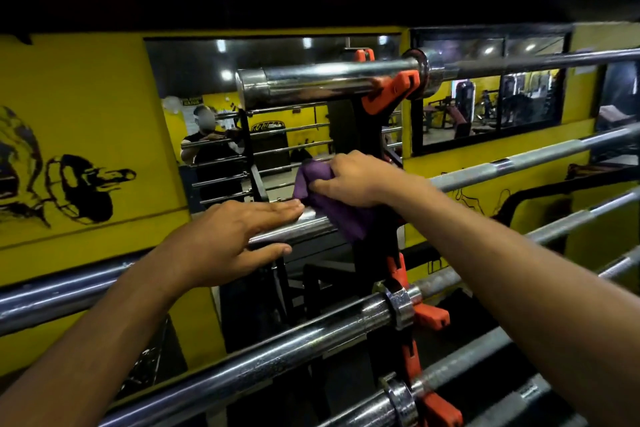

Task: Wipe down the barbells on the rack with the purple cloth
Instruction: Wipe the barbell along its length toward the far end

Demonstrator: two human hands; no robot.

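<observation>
Two bare arms come in from the bottom. No sleeves show on them. The left hand (225, 239) has no glove, no ring and no watch or band at the wrist. The right hand (353, 180) is bare too. The nails on the left fingers (277, 210) are short and plain. No paint is on them.

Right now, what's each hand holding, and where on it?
Right hand grips the purple cloth at its bunched upper end, on the barbell sleeve. Left hand holds nothing; its straight fingers rest on that sleeve.
</observation>
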